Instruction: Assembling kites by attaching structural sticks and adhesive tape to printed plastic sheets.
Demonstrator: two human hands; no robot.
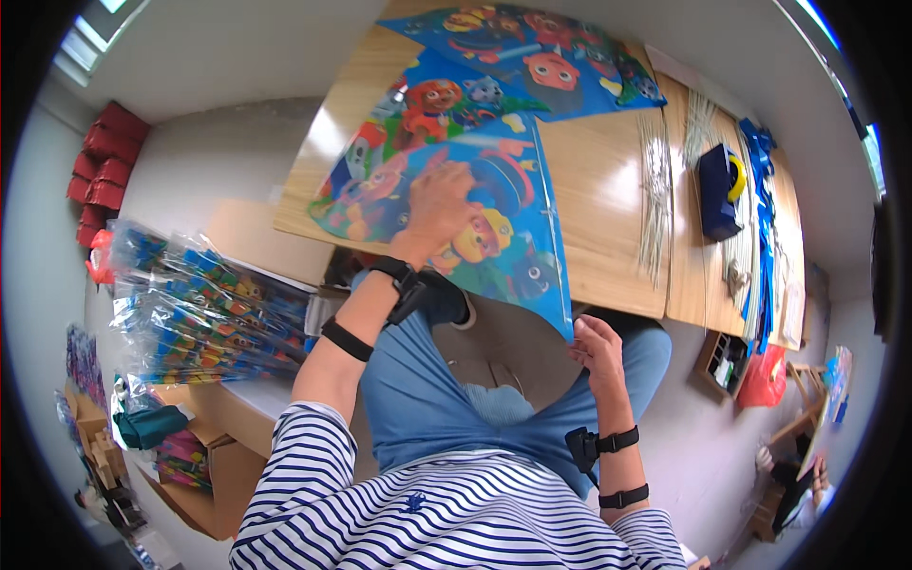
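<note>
A blue printed sheet (508,237) with cartoon figures is laid across the near left part of the wooden table (594,180), and its lower part is left hanging past the table's near edge. The left hand (439,211) is laid over the sheet above the table's near left part, palm down with the fingers loosely extended; whether anything is gripped beneath it cannot be told. The right hand (598,353) is held just off the table's near edge, nearly closed, with thumb and fingers brought together at the sheet's lower corner; how firmly the corner is pinched cannot be made out. Farther back on the table, beyond the first sheet, another printed sheet (551,71) is spread at the far edge. On the table's right part, thin pale rods (654,209) are laid out beside a dark blue box (714,195), in which a yellow roll (736,178) is held, and blue strips (762,228) are stretched farther to the right. Left of the table, clear-wrapped printed packages (199,313) are piled, and a red bag (765,375) is seen below the table's right end.
</note>
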